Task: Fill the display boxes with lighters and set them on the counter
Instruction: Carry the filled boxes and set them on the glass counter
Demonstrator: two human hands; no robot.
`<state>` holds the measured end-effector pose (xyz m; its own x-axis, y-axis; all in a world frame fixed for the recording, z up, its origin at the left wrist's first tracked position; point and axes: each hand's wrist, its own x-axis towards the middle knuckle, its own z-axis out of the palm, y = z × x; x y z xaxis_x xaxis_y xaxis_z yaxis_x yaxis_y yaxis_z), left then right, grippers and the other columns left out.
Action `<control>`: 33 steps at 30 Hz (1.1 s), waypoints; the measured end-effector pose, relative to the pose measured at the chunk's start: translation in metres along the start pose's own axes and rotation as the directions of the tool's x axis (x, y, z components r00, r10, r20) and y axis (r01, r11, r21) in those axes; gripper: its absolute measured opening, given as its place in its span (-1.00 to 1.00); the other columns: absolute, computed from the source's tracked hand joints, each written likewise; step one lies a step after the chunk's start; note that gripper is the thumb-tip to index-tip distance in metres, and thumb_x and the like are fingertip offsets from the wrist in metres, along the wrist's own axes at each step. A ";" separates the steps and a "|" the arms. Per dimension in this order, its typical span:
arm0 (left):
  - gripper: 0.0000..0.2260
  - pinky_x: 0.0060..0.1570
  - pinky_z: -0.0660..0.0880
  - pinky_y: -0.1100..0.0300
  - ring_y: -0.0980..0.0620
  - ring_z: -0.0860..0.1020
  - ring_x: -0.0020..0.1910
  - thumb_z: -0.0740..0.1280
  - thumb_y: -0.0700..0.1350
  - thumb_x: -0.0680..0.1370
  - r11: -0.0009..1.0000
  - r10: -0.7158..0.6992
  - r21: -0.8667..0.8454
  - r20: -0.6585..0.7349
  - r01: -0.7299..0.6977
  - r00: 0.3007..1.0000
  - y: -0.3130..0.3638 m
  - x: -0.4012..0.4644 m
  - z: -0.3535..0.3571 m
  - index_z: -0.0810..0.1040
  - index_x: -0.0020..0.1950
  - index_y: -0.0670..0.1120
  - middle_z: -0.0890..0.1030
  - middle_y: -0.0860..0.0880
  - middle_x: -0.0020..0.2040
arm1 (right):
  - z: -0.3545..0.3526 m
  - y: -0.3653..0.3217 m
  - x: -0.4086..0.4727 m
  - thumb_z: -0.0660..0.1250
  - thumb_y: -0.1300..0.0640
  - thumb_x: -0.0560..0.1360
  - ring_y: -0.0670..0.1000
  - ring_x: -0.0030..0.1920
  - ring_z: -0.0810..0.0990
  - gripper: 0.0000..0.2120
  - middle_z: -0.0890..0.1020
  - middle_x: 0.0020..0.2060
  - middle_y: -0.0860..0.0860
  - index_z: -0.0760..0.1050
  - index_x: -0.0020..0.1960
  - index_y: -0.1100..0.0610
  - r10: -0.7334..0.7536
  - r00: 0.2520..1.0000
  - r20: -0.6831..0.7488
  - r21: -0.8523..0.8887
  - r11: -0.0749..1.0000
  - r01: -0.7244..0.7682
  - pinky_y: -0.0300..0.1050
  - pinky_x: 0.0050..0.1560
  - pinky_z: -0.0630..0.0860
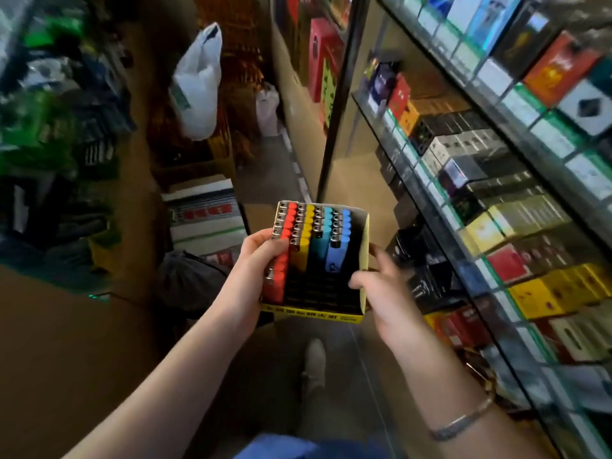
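A narrow, dim shop aisle seen from a head-worn camera: glass shelves (463,200) of boxed cigarette packs run along the right, blurred green stock sits at left, and a white plastic bag (198,84) hangs further back over stacked cartons.

Held in mid-air at centre is a yellow cardboard display box (361,256), partly filled with lighters (309,233) standing in rows of red, yellow, teal and blue; the near rows are dark and empty. The left hand (256,263) grips the box's left side, thumb over the red lighters. The right hand (381,286) holds the right wall, thumb hooked inside.

The box looks light but thin-walled and flexible, so supporting it from both sides or beneath seems safest; tilting could spill the loose lighters. Printing along the front edge is too blurred to read.
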<state>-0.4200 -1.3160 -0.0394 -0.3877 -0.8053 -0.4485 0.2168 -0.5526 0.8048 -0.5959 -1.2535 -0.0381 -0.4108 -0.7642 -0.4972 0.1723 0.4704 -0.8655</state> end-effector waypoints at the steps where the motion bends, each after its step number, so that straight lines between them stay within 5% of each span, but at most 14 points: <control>1: -0.65 -0.12 0.58 0.00 -0.04 0.65 -0.02 0.41 0.11 0.32 1.000 -0.001 -0.003 -0.017 0.000 1.000 0.002 0.015 0.003 0.49 0.08 0.18 0.67 0.02 -0.05 | -0.001 -0.005 0.017 0.23 0.40 0.33 -0.06 0.03 0.54 -0.45 0.57 -0.02 -0.11 0.38 0.07 -0.21 0.014 1.000 0.008 -0.008 1.000 -0.014 -0.10 -0.12 0.51; 7: -0.66 -0.04 0.54 -0.02 -0.01 0.64 -0.01 0.37 0.09 0.36 0.996 -0.034 0.076 -0.069 0.040 0.997 0.008 0.106 0.022 0.47 0.11 0.14 0.67 0.03 -0.05 | -0.013 -0.023 0.118 0.30 0.22 0.40 -0.01 0.00 0.56 -0.79 0.62 -0.08 -0.05 0.48 -0.05 -0.06 0.193 0.981 0.015 -0.102 0.976 -0.190 -0.02 -0.03 0.50; 10: -0.74 -0.14 0.57 0.07 -0.01 0.64 -0.05 0.34 0.02 0.46 0.987 -0.067 0.144 -0.059 0.075 0.996 0.018 0.150 0.030 0.45 0.14 0.09 0.66 -0.01 -0.05 | -0.015 -0.030 0.165 0.30 0.24 0.42 0.04 -0.15 0.59 -0.89 0.61 -0.19 0.04 0.47 -0.11 0.06 0.304 0.952 -0.033 -0.099 0.947 -0.306 -0.15 -0.30 0.49; 15: -0.72 0.05 0.50 -0.04 -0.15 0.59 0.03 0.31 -0.07 0.51 0.956 -0.137 0.260 -0.005 0.133 0.991 0.031 0.235 0.034 0.42 0.20 -0.05 0.60 -0.16 0.08 | -0.012 -0.027 0.237 0.21 0.33 0.42 0.07 -0.15 0.56 -0.83 0.61 -0.19 0.08 0.50 -0.09 0.12 0.358 0.933 -0.035 -0.100 0.928 -0.360 -0.10 -0.27 0.47; 19: -0.70 0.00 0.57 0.06 -0.07 0.62 0.00 0.35 0.03 0.46 0.914 -0.215 0.366 0.079 0.172 0.973 0.019 0.306 0.026 0.42 0.15 0.07 0.57 -0.09 0.13 | -0.003 -0.012 0.295 0.13 0.38 0.48 -0.02 -0.25 0.54 -0.76 0.60 -0.28 0.01 0.49 -0.09 0.11 0.358 0.931 -0.067 -0.101 0.926 -0.363 -0.31 -0.58 0.40; 22: -0.68 0.03 0.54 0.02 -0.09 0.59 0.06 0.37 0.11 0.40 0.878 -0.287 0.421 0.080 0.229 0.954 0.002 0.362 0.022 0.45 0.11 0.13 0.51 -0.08 0.19 | -0.002 0.005 0.340 0.12 0.33 0.51 -0.03 -0.27 0.54 -0.79 0.60 -0.27 0.00 0.48 -0.10 0.11 0.391 0.914 -0.111 -0.086 0.912 -0.401 -0.30 -0.56 0.38; 25: -0.78 -0.13 0.57 0.16 0.00 0.65 -0.07 0.33 0.04 0.49 0.878 -0.324 0.402 0.101 0.259 0.941 -0.024 0.414 0.024 0.47 0.12 0.11 0.64 -0.02 0.03 | -0.011 0.026 0.388 0.10 0.36 0.52 -0.01 -0.29 0.54 -0.78 0.59 -0.29 0.04 0.48 -0.09 0.15 0.419 0.890 -0.180 -0.028 0.902 -0.430 -0.24 -0.53 0.42; 33: -0.87 0.08 0.51 0.10 -0.07 0.60 0.01 0.25 -0.13 0.55 0.909 -0.302 0.351 0.185 0.224 0.935 -0.087 0.517 0.066 0.55 0.05 0.01 0.62 -0.12 0.07 | -0.048 0.072 0.474 0.08 0.38 0.51 0.01 -0.21 0.51 -0.67 0.54 0.04 0.15 0.41 0.22 0.21 0.388 0.815 -0.430 0.089 0.917 -0.390 -0.22 -0.45 0.39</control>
<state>-0.6984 -1.6695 -0.3159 -0.5938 -0.5467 -0.5903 -0.2038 -0.6076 0.7676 -0.8212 -1.5605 -0.3327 -0.6527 -0.2506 -0.7150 0.3979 0.6898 -0.6049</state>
